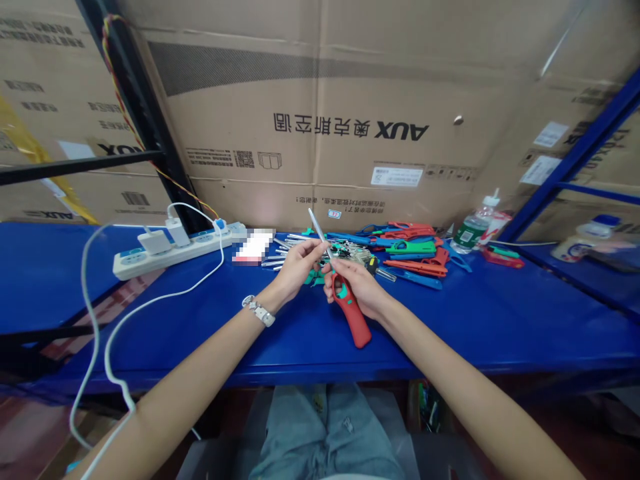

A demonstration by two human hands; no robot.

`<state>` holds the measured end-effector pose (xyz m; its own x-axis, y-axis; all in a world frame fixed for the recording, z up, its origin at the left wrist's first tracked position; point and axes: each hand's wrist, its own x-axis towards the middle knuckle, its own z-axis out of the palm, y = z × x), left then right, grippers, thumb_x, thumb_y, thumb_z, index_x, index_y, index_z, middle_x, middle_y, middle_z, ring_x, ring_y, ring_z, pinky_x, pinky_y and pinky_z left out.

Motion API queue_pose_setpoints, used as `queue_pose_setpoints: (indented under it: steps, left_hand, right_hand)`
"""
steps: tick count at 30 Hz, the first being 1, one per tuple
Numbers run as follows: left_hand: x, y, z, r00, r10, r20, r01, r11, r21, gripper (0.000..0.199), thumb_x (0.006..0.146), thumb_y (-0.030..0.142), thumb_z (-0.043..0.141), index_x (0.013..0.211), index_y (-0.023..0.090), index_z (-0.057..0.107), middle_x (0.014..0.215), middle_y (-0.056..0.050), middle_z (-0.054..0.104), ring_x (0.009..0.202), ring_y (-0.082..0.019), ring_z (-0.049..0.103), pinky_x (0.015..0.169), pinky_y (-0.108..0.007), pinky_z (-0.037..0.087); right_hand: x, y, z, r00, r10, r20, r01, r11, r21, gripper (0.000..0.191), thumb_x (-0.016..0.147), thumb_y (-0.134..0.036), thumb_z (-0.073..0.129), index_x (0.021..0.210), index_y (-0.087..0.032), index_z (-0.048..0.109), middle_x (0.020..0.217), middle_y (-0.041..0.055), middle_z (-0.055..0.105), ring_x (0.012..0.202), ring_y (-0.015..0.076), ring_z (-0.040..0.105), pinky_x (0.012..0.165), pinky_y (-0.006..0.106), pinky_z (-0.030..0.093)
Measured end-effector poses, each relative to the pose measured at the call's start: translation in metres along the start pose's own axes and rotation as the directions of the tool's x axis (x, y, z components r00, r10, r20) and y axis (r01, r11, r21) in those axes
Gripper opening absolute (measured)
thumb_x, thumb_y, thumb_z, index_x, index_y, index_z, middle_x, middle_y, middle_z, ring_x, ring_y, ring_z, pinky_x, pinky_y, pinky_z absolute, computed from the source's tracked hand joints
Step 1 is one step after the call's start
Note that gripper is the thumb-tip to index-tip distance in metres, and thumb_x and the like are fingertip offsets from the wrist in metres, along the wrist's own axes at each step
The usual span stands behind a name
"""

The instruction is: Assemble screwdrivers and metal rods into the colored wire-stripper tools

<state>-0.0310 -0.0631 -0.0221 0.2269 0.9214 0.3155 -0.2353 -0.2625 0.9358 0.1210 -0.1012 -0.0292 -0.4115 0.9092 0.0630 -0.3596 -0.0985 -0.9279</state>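
A long-nosed lighter with a red handle (356,323), a green trigger and a silver metal tube (317,224) is held over the front half of the table. My right hand (361,285) is closed round its upper body, where the tube meets the handle. The fingers of my left hand (299,265) are pinched at the lower part of the tube, close to my right fingertips. Behind my hands lies a pile of metal tubes and small parts (350,251). To its right are loose lighter casings (413,248) in red, blue and green.
A white power strip (150,261) with plugged-in chargers stands at the left, and its white cable (165,295) loops over the table edge. A clear bottle (473,225) stands at the back right. A large cardboard box (320,87) forms the back wall. Blue shelf posts (570,157) rise at the right.
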Motion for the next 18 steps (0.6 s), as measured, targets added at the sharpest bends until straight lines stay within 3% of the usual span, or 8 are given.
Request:
queue_pose_setpoints:
  steps: [6,14,18]
  left_hand:
    - [-0.002,0.002,0.002,0.999,-0.028,0.018,0.028,1.0,0.009,0.032,0.079,0.047,0.079,0.076,0.018,0.067,0.066,0.001,0.054,0.055,-0.008,0.043,0.049,-0.023,0.032]
    - [-0.003,0.004,0.004,0.992,-0.002,0.124,0.0,1.0,0.015,0.034,0.081,0.049,0.077,0.078,0.017,0.068,0.065,0.001,0.055,0.057,-0.009,0.044,0.053,-0.023,0.035]
    - [-0.005,0.003,0.005,0.983,-0.033,0.18,0.03,0.999,0.021,0.031,0.08,0.047,0.079,0.084,0.017,0.073,0.071,-0.001,0.059,0.06,-0.01,0.048,0.055,-0.023,0.038]
  right_hand:
    - [-0.005,-0.005,0.001,0.999,0.052,0.006,-0.052,0.999,-0.005,0.038,0.084,-0.054,0.074,0.09,-0.021,0.057,0.058,-0.0081,0.054,0.042,0.0086,0.05,0.036,0.018,0.04]
    - [-0.006,-0.013,0.009,0.996,0.076,-0.042,-0.077,0.997,-0.03,0.045,0.085,-0.065,0.069,0.094,-0.025,0.05,0.048,-0.014,0.044,0.031,0.0068,0.037,0.031,0.017,0.033]
    - [-0.006,-0.018,0.008,0.992,0.119,-0.051,-0.119,0.993,-0.002,0.048,0.086,-0.067,0.066,0.085,-0.023,0.049,0.046,-0.012,0.045,0.03,0.0072,0.036,0.031,0.018,0.034]
